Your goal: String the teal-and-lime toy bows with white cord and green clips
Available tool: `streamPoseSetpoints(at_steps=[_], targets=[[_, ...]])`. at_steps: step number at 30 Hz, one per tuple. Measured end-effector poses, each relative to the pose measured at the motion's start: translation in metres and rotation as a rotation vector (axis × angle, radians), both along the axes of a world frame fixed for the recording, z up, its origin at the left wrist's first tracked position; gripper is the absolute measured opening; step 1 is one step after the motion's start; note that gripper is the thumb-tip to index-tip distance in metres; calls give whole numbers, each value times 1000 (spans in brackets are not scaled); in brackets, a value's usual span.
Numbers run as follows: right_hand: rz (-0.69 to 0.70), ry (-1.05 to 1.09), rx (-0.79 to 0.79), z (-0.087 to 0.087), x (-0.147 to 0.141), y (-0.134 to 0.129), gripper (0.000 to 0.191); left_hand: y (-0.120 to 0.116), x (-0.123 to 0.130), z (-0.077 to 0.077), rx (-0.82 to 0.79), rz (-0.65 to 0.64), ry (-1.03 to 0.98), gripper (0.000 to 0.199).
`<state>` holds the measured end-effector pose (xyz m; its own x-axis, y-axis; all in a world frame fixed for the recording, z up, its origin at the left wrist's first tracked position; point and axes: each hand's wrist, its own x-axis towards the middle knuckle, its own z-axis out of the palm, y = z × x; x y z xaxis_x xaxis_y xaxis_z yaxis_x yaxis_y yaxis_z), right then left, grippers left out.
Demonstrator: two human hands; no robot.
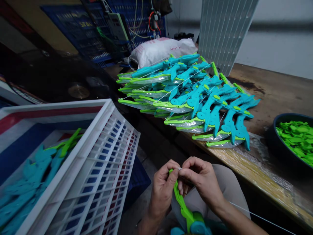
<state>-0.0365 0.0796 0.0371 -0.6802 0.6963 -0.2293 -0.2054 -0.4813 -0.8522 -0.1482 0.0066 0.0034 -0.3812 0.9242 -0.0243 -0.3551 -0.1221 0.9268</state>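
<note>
My left hand [163, 186] is closed around the upper tip of a bright green toy bow limb [181, 204], whose turquoise body shows at the bottom edge over my lap. Close beside it, my right hand [201, 178] pinches a white string at that same tip; the fingertips of both hands nearly touch. A length of white string [246, 210] runs from under my right forearm toward the lower right. Clear film hangs along the limb's left side.
Many turquoise and green bows [210, 101] are piled on the wooden table [276, 86]. A dark tub [271, 133] of green parts stands right, a white crate [97, 137] with turquoise pieces left. Behind are a white sack [158, 52] and blue crates [73, 29].
</note>
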Motion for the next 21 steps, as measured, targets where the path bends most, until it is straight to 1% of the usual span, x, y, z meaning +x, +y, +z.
streamPoseSetpoints(at_steps=[3, 5, 7, 9, 11, 13, 15, 18, 20, 21], targets=[[1, 0, 55, -3, 3, -2, 38, 0, 1, 0, -42, 14, 16, 28], [2, -14, 155, -5, 7, -3, 32, 0, 3, 0, -89, 33, 8, 31], [2, -52, 300, -7, 12, -4, 25, -1, 4, 0, -130, 37, -27, 31], [-21, -95, 487, -7, 17, -3, 18, -1, 4, 2, -127, 19, -87, 30], [-46, -125, 747, -5, 22, 0, 12, 0, 4, 5, -91, -11, -144, 29], [-23, -127, 1011, 0, 24, 5, 15, 1, 2, 8, -59, -46, -173, 26], [31, -130, 1194, 7, 26, 10, 20, 2, 1, 11, -38, -86, -170, 26], [66, -196, 1316, 17, 28, 14, 19, 4, 1, 15, -25, -113, -173, 31], [61, -240, 1349, 21, 29, 13, 16, 4, 3, 16, -43, -87, -174, 31], [55, -252, 1338, 23, 30, 12, 15, 4, 4, 15, -54, -71, -162, 30]])
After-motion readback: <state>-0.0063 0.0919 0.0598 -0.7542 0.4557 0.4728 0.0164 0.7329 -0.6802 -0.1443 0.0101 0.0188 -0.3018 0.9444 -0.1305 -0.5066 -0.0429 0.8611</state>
